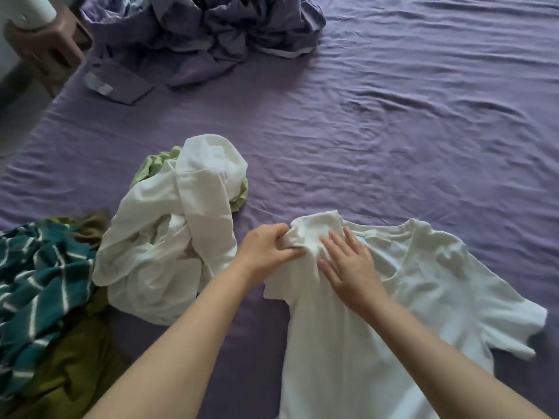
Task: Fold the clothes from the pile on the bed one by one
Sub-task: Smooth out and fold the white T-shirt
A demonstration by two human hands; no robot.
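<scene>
Two hands on my white t-shirt (pixel 378 313), left hand (pixel 266 249) fingers pinching its sleeve, right hand (pixel 351 267) flat, fingers straight, pile (pixel 163 237) left.

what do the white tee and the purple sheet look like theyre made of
White tee: soft matte knit, probably cotton jersey; it drapes limply and bunches where the left hand pinches it. Purple sheet: thin matte woven fabric, likely cotton; fine sharp wrinkles.

The bed (pixel 393 122) has a wrinkly purple sheet. On it lie a white T-shirt (pixel 408 297), a pile of clothes (pixel 90 267) beside it, and a crumpled purple blanket (pixel 211 34) far back.
</scene>
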